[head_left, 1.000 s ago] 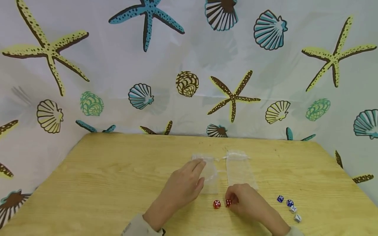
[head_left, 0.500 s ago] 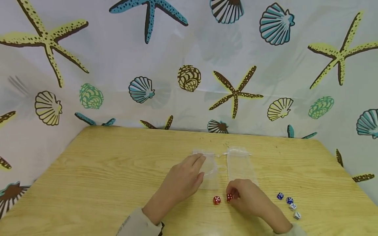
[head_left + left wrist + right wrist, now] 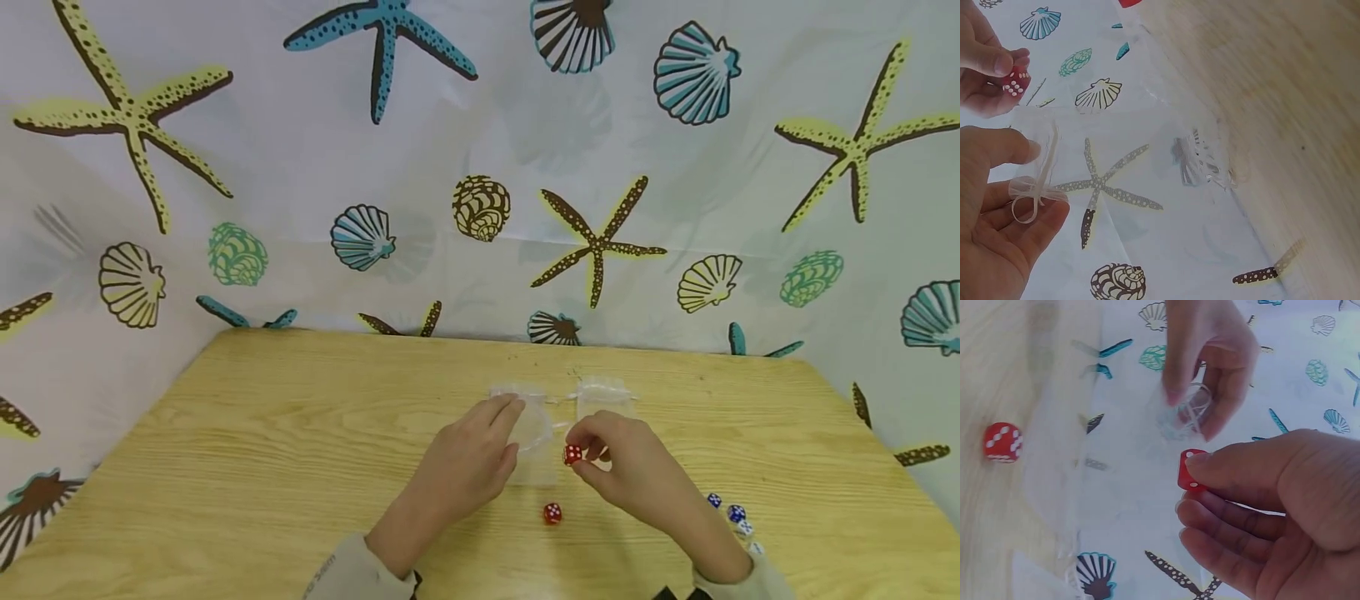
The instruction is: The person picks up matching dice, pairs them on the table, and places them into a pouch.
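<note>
My right hand [image 3: 630,467] pinches a red die [image 3: 572,454] with white dots between thumb and fingertips, lifted above the table. With its thumb over and fingers under, my left hand [image 3: 997,212] holds the drawstring end of a sheer white pouch [image 3: 1047,144]. In the head view, that pouch [image 3: 536,467] stretches to the right of the left hand, partly hidden by it. A second red die [image 3: 552,513] rests on the table in front of the pouch. The right wrist view shows the held die [image 3: 1186,469] close to the left hand [image 3: 1219,375].
Another sheer pouch [image 3: 603,392] lies flat, partly hidden behind the right hand. Blue dice [image 3: 737,513] and white dice [image 3: 744,528] lie beside the right forearm, one partly covered by the sleeve. A shell-and-starfish patterned cloth [image 3: 420,167] hangs behind the wooden table [image 3: 300,442].
My right hand has raised the red die off the table and carried it forward, slightly left, beside the pouch. The left hand stays at its pouch.
</note>
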Demonstrator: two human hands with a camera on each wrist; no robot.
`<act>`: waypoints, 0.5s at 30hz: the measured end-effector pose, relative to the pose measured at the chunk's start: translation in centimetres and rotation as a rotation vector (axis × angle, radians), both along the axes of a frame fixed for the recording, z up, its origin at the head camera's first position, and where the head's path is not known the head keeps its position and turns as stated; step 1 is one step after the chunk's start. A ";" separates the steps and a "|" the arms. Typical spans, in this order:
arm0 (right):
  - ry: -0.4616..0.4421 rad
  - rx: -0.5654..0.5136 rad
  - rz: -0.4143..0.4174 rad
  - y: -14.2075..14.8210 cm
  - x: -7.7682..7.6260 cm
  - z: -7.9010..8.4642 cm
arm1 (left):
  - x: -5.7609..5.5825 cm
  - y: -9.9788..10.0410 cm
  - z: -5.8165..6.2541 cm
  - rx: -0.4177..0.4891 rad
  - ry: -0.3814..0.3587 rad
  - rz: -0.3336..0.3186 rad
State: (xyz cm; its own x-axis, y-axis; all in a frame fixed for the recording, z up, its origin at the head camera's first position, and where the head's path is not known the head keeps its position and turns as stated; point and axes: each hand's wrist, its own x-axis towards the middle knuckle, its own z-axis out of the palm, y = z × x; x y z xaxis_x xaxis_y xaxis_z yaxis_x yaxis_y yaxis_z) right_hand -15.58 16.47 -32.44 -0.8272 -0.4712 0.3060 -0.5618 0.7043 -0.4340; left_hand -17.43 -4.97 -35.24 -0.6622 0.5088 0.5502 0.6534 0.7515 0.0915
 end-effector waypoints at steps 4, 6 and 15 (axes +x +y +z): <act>0.044 -0.027 -0.014 -0.2 -0.1 0.6 | 0.0 0.2 -0.1 0.014 0.001 0.004; 0.062 -0.053 -0.017 -0.4 -0.1 0.9 | 0.0 0.3 0.0 0.010 -0.001 0.009; 0.104 -0.114 -0.013 -1.9 0.0 1.3 | 0.0 0.3 0.1 0.001 -0.002 0.015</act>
State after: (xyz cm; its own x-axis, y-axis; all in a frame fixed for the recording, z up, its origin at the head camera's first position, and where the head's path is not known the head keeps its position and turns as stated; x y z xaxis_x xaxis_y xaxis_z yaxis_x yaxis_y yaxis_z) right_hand -15.57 14.57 -31.15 -0.7943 -0.4175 0.4413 -0.5987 0.6612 -0.4521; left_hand -17.38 -4.65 -35.18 -0.6708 0.4981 0.5495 0.6420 0.7609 0.0939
